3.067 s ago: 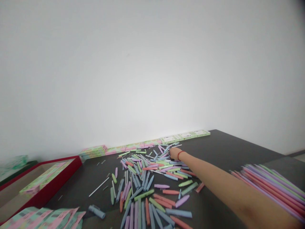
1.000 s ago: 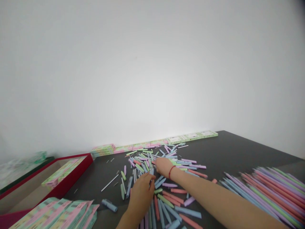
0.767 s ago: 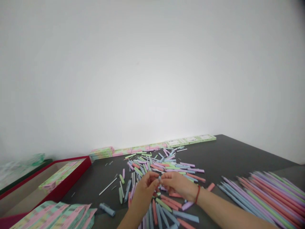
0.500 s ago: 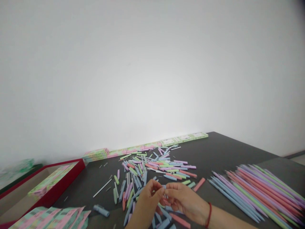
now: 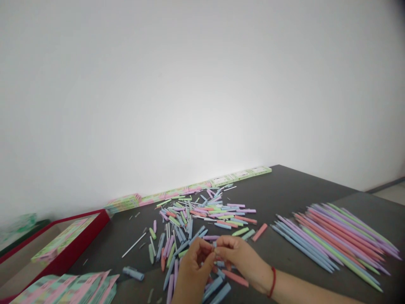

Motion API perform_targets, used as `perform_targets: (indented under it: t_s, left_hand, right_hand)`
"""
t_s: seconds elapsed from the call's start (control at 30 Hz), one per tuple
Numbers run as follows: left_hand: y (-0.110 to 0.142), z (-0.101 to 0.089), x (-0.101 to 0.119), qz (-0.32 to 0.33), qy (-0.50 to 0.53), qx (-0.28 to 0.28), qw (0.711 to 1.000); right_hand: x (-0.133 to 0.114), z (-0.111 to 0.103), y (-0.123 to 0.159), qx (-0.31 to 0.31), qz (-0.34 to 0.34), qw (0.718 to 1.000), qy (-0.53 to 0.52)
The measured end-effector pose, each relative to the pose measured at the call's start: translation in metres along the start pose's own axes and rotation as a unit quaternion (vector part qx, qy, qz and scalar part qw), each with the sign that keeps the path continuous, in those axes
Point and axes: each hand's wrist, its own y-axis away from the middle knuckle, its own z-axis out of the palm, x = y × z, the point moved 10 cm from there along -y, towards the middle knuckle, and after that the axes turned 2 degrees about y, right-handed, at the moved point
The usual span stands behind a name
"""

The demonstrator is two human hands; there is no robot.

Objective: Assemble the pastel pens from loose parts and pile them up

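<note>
My left hand (image 5: 193, 272) and my right hand (image 5: 242, 261) meet fingertip to fingertip low in the middle of the view, just above a scatter of pastel pen parts (image 5: 196, 219) on the dark table (image 5: 284, 198). Both hands are closed in a pinch around a small piece I cannot make out. A red cord circles my right wrist. Blue and pink pen barrels (image 5: 218, 289) lie right beneath my hands.
A row of assembled pastel pens (image 5: 332, 238) lies at the right. A red tray (image 5: 72, 249) holding a printed box sits at the left, with a stack of pink and green cards (image 5: 66, 289) in front of it. Flat boxes (image 5: 202, 185) line the wall.
My right hand came back from the far pile and my left hand came up; the two met in a pinch and drew closer to me.
</note>
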Motion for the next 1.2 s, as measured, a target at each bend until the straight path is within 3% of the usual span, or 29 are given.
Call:
perform_targets:
  t_s: [0.2,0.33,0.5,1.2]
  left_hand:
    - [-0.001,-0.007,-0.003,0.019,-0.087,0.028,0.996]
    - [-0.001,-0.006,-0.002,0.028,-0.102,0.025,0.994]
    - [0.001,-0.006,0.003,0.031,-0.118,0.014,0.992]
    - [0.002,-0.005,0.009,0.032,-0.045,0.008,0.998]
  right_hand:
    - [-0.016,-0.017,-0.002,0.028,-0.052,0.997,-0.052]
    - [-0.020,-0.010,-0.001,-0.006,-0.055,0.998,-0.018]
    - [-0.019,-0.004,0.002,-0.003,-0.059,0.998,0.019]
    - [-0.030,-0.004,0.010,-0.001,-0.114,0.989,0.091]
